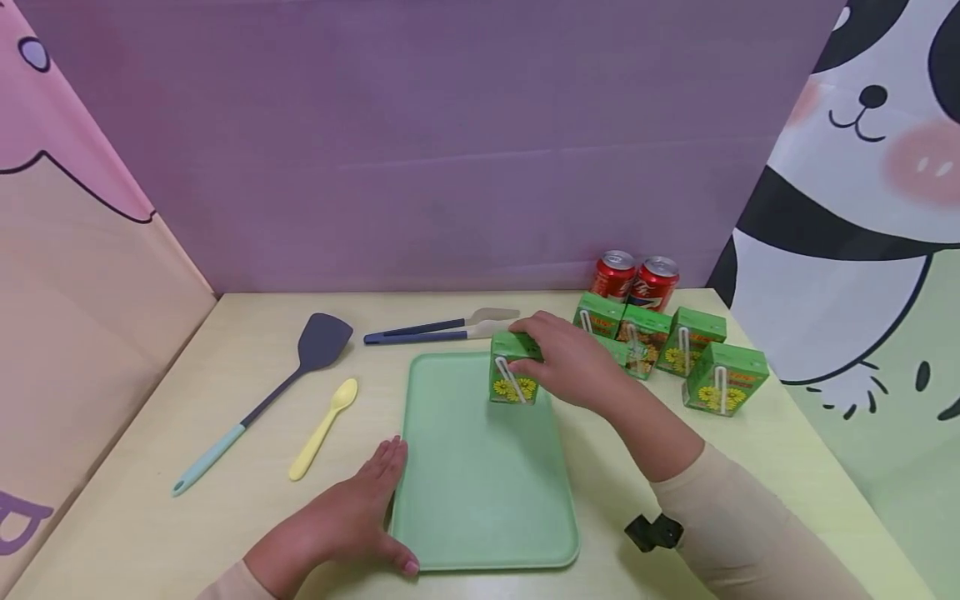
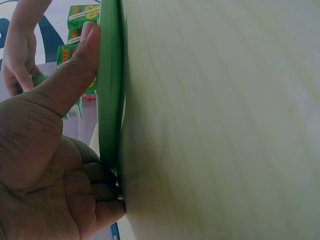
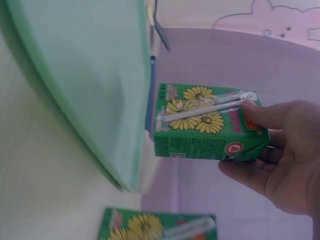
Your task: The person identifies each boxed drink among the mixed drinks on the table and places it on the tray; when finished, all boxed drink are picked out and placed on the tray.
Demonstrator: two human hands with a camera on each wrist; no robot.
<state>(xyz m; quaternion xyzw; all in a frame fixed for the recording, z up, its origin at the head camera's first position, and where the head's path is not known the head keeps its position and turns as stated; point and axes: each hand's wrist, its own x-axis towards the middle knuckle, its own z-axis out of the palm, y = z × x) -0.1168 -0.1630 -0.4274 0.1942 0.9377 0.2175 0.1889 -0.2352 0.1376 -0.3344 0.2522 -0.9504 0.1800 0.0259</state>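
Note:
A green drink carton with yellow flowers and a straw on its side is gripped in my right hand, over the far right part of the light green tray. In the right wrist view, thumb and fingers hold the upper end of the carton, which is raised above the tray. My left hand rests along the tray's left edge. The thumb lies at its near corner. In the left wrist view, the thumb and fingertips of this hand touch the tray's side.
Several more green cartons stand right of the tray, with two red cans behind them. Blue-handled tongs lie beyond the tray. Left of it lie a yellow spoon and a dark spatula.

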